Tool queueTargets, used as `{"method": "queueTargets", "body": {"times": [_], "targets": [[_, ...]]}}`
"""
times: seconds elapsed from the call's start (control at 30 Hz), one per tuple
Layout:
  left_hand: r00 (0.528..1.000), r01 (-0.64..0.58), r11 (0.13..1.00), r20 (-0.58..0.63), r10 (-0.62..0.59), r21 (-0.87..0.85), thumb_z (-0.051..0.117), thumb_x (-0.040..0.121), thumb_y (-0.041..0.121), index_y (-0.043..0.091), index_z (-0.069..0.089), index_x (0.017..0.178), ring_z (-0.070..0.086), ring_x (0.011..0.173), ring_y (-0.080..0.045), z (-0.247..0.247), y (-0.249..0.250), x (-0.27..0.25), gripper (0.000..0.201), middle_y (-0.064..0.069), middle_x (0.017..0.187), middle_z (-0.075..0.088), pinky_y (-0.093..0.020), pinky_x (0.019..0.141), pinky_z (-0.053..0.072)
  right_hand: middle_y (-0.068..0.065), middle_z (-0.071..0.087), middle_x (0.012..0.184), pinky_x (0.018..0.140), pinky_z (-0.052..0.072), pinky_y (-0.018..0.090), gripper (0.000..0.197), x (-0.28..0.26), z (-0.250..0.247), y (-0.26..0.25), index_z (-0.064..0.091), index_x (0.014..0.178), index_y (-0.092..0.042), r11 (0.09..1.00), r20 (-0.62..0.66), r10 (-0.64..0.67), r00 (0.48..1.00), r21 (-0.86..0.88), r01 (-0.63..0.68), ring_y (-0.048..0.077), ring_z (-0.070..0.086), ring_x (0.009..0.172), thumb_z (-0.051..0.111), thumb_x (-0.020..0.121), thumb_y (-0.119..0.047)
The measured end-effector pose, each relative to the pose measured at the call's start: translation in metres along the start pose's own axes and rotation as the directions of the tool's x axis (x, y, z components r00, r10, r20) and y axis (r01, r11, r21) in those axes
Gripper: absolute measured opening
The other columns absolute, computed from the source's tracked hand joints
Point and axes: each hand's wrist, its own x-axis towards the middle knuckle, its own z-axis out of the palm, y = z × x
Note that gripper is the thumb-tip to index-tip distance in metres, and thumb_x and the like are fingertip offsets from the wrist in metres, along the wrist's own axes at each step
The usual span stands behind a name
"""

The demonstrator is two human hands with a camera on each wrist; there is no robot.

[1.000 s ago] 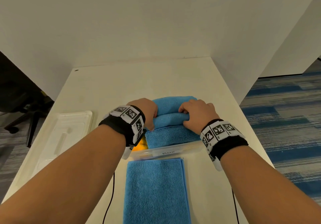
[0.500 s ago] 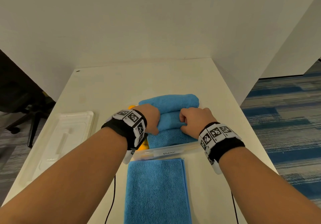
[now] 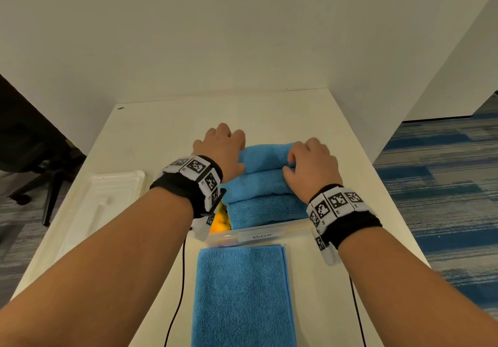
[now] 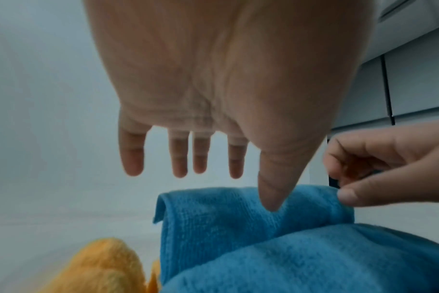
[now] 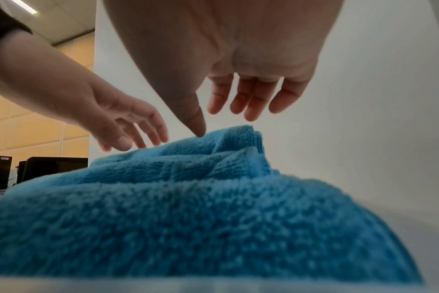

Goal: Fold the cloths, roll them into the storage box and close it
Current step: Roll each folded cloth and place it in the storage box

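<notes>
White table [image 3: 151,136] w/ a small dark mark [image 3: 120,108] near its far left corner. Two thin black cables [image 3: 180,287] hang over the near edge, one each side. White partition wall [image 3: 242,36] stands behind the table and continues along its right side. Left of the table: a black office chair [image 3: 35,163] on grey carpet. Right side: carpet w/ blue and grey stripes [image 3: 442,185]. In the right wrist view, yellowish wall panels [image 5: 38,126] and dark monitors [image 5: 53,166] in the bkgd. Left wrist view shows grey cabinet fronts [image 4: 414,79], blurred.
</notes>
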Motion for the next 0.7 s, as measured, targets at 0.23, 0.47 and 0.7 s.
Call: {"method": "queueTargets", "body": {"times": [0.23,0.47,0.7], "targets": [[0.942,-0.066,0.998,0.330,0.055,0.022,0.046,0.093,0.048,0.028,0.023,0.148,0.048,0.123,-0.026,0.022,0.003,0.003,0.062,-0.001,0.141,0.041,-0.045,0.100,0.041,-0.004,0.021,0.158,0.117,0.015,0.046,0.058,0.010,0.016,0.008,0.017,0.151,-0.030,0.999,0.251,-0.053,0.967,0.008,0.053,0.018,0.014,0.146,0.042,0.098,-0.033],[0.919,-0.114,0.993,0.383,0.094,0.028,0.048,0.094,0.045,0.022,0.034,0.143,0.049,0.118,-0.025,0.020,0.003,0.006,0.057,-0.005,0.135,0.044,-0.034,0.092,0.040,-0.001,0.047,0.129,0.102,0.032,0.043,0.047,0.013,0.015,0.014,0.047,0.134,-0.032,0.987,0.277,0.001,0.961,-0.155,0.044,0.022,0.044,0.120,0.042,0.091,-0.050],[0.903,-0.089,0.995,0.425,0.061,0.046,0.034,0.101,0.040,0.014,0.044,0.133,0.052,0.114,-0.023,0.027,0.003,0.014,0.042,-0.007,0.128,0.053,-0.033,0.093,0.039,-0.003,0.052,0.131,0.095,0.034,0.040,0.040,0.013,0.019,0.022,0.045,0.132,-0.030,0.998,0.340,0.049,0.939,-0.044,-0.036,0.022,0.050,0.117,0.038,0.095,-0.042]]}}
